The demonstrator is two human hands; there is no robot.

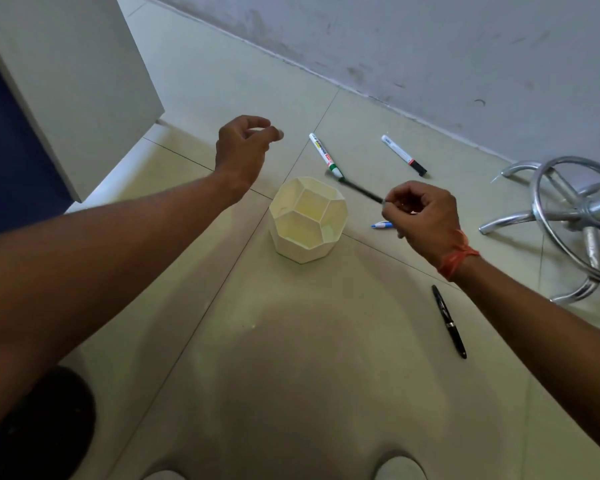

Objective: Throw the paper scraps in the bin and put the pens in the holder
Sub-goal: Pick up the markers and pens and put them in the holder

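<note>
A cream, many-sided pen holder (pixel 307 220) with several compartments stands on the tiled floor, nothing visible inside it. My right hand (pixel 425 220) pinches the end of a thin black pen (pixel 361 191), blurred, just right of the holder. My left hand (pixel 245 147) hovers above and left of the holder, fingers loosely curled, holding nothing. On the floor lie a green-tipped white marker (pixel 325 155), a black-tipped white marker (pixel 404 155), a blue-and-white pen (pixel 382 224) partly hidden under my right hand, and a black pen (pixel 449 321). No paper scraps show.
A chrome stool base (pixel 568 216) stands at the right. A white cabinet (pixel 66 81) fills the upper left, a grey wall (pixel 430 46) runs behind. A dark round object (pixel 39 427), perhaps a bin, sits at the lower left.
</note>
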